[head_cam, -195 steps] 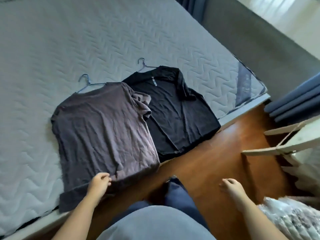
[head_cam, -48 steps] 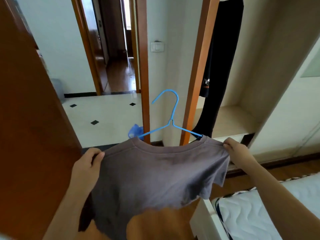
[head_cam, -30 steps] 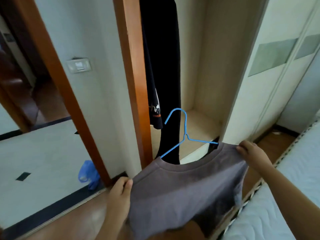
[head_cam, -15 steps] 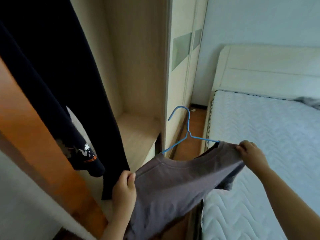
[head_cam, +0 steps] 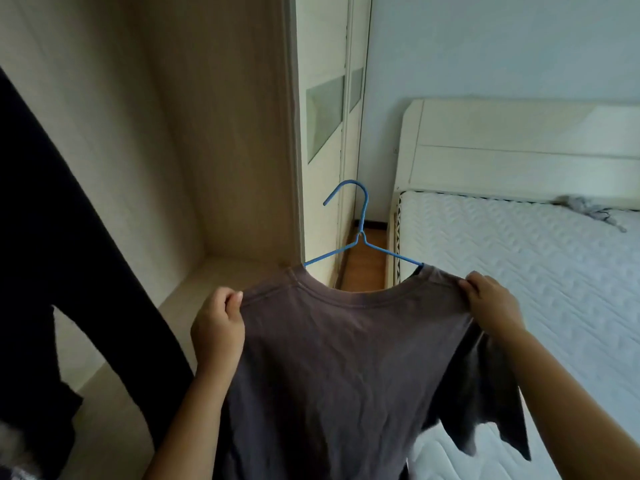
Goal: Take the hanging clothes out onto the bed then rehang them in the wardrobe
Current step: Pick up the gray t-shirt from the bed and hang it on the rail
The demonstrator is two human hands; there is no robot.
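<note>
Nearest, holding up a grey-brown T-shirt by both shoulders, its body hanging down and out of view below; gripping the left shoulder seam with the left hand, fingers curled close together into a fist round the cloth, thumb on the near side; pinching the right shoulder with the right hand, fingers bent and pressed together over the top edge of the fabric, right sleeve drooping loose beneath the wrist. Threaded through the neckline, a blue wire hanger, both arms running under the collar, hook upright and free above it, touching nothing. So: shirt carried in the air, between the open wardrobe on the left and the bed on the right, not yet on any rail. Just left of the left forearm, a black garment hanging inside the wardrobe, top cut off by the frame edge. Behind the hook, a closed wardrobe door with a frosted panel, and a strip of wooden floor beside the bed's near corner. Farthest, a cream headboard; against it, at the mattress's head edge, a small crumpled grey cloth, too blurred to name more closely.
</note>
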